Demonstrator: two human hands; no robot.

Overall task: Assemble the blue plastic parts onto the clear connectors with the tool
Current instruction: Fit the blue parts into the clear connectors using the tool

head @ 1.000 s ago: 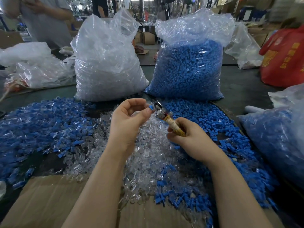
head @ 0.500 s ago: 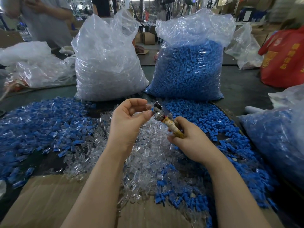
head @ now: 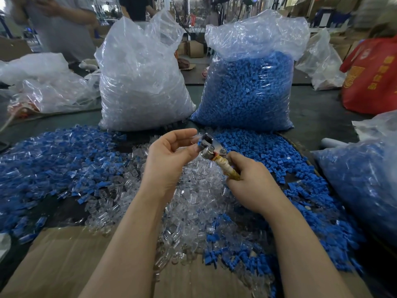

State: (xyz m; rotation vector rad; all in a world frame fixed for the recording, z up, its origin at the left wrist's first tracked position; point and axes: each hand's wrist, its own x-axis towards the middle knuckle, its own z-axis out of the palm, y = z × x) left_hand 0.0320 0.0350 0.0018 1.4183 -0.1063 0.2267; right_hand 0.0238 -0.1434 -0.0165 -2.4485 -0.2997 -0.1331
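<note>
Blue plastic parts (head: pixel 279 160) are spread in a loose heap on the right of the table, just beyond and to the right of the right hand (head: pixel 253 186). In the head view, one small blue part (head: pixel 199 143) is seen at the fingertips of the left hand (head: pixel 169 160), whose thumb and forefinger are curled in a pinch with a clear connector (head: pixel 194 137) between them, though its outline is hard to make out. That pinch is held against the metal head of the tool (head: pixel 211 148). The tool's yellowish wrapped handle is gripped by the right hand, fingers curled round it. Both hands are raised above a pile of clear connectors (head: pixel 193 203) in the middle. Mixed blue-and-clear pieces (head: pixel 55 160) lie to the left. Behind stand a bag of clear pieces (head: pixel 141 82) and a bag of blue pieces (head: pixel 247 89), side by side. Cardboard (head: pixel 64 261) lies at the near edge.
</note>
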